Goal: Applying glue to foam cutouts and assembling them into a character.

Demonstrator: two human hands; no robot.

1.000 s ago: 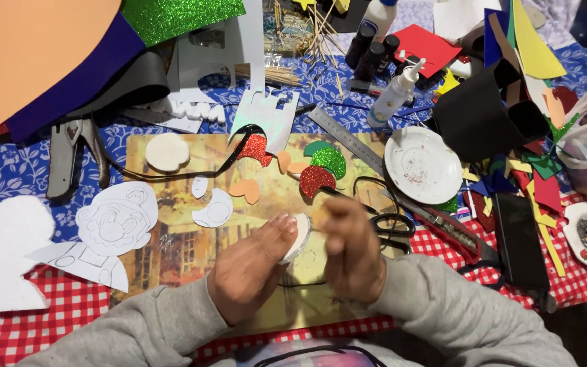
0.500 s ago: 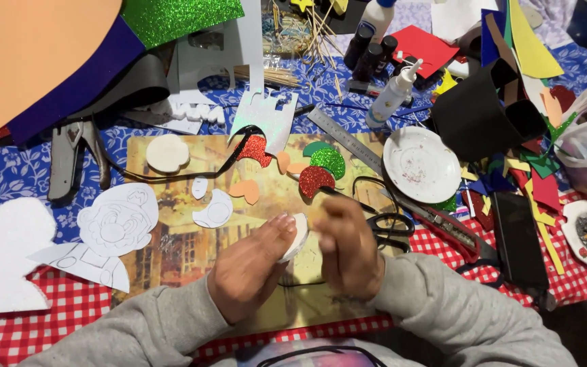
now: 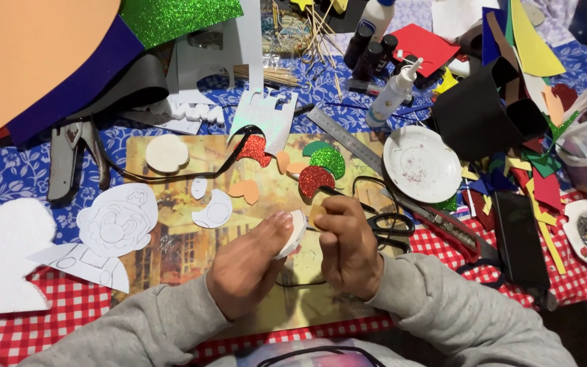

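Your left hand (image 3: pixel 247 268): closed around a small white foam cut-out piece (image 3: pixel 296 231), thumb on top, held just above the picture-printed work mat (image 3: pixel 171 248).

Your right hand (image 3: pixel 348 245): curled into a loose fist, fingertips pinched at a small tan scrap (image 3: pixel 316 214) that sits right against the white piece. What lies inside the fist cannot be told.

On the mat, beyond your hands: a red glitter foam half-round (image 3: pixel 315 180), a green glitter foam half-round (image 3: pixel 327 160), another red glitter piece (image 3: pixel 253 149), orange foam petals (image 3: pixel 246 191), a white foam oval (image 3: pixel 213 211) and a round cream foam disc (image 3: pixel 166 153).

Left of your hands: a paper line-drawing of a cartoon face (image 3: pixel 115 224), partly off the mat, and beside it a white glitter foam silhouette (image 3: pixel 5 255) on the red-checked tablecloth (image 3: pixel 69 309).

Right of your hands: black-handled scissors (image 3: pixel 385 224) just beside your right knuckles, a steel ruler (image 3: pixel 343 136) laid slantwise, a white round plate (image 3: pixel 421 163), a red utility knife (image 3: pixel 453 234), a black flat case (image 3: pixel 519 238).

Far edge: a white squeeze bottle with nozzle (image 3: pixel 394 92), dark small bottles (image 3: pixel 369 46), a bundle of wooden skewers (image 3: pixel 317 30), a black rolled foam sheet (image 3: pixel 477 109), large orange (image 3: pixel 28 47), navy and green glitter sheets (image 3: pixel 171 17).

Nothing stands between your hands and the mat.
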